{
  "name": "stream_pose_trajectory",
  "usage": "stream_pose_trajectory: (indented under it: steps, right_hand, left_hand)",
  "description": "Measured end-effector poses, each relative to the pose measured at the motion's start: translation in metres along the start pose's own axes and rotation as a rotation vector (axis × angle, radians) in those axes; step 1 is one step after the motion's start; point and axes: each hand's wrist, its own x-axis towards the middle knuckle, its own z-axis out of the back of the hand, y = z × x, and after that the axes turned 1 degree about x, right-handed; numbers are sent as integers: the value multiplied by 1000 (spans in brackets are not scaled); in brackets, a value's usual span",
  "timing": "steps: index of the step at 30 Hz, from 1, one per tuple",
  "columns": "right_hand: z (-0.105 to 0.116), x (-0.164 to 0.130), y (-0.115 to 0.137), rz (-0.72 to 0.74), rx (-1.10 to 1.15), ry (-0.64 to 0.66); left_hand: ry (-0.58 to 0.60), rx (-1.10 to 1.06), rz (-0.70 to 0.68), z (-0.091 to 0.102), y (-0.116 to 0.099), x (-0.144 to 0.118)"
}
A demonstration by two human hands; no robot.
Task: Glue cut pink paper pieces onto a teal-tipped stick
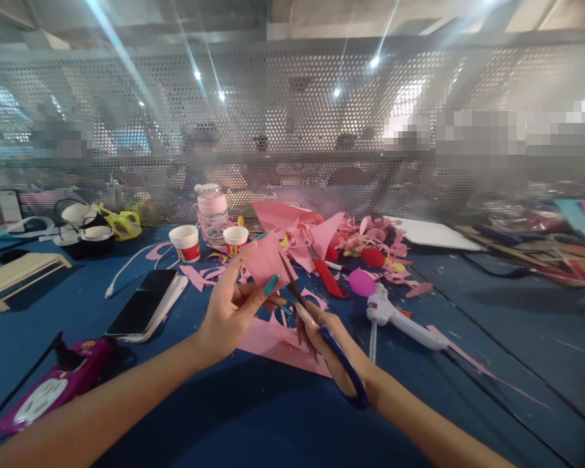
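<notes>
My left hand (231,311) pinches a small piece of pink paper (264,260) and holds it up above the blue table (253,416). My right hand (332,348) grips blue-handled scissors (344,367), whose blades reach up to the paper's right edge. A larger sheet of pink paper (277,341) lies flat on the table under both hands.
A white glue gun (400,318) lies just right of my hands, with a red cutter (329,278) and pink scraps (370,240) behind it. A phone (143,302), two paper cups (185,242), a pink bottle (213,211) and a pink power strip (53,390) sit left. A mesh screen (292,130) backs the table.
</notes>
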Motion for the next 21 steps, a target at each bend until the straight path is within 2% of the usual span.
stream_pose_trajectory:
  steps: [21]
  right_hand:
    - [-3, -1, -2, 14, 59, -36]
  left_hand:
    - [2, 33, -15, 0, -3, 0]
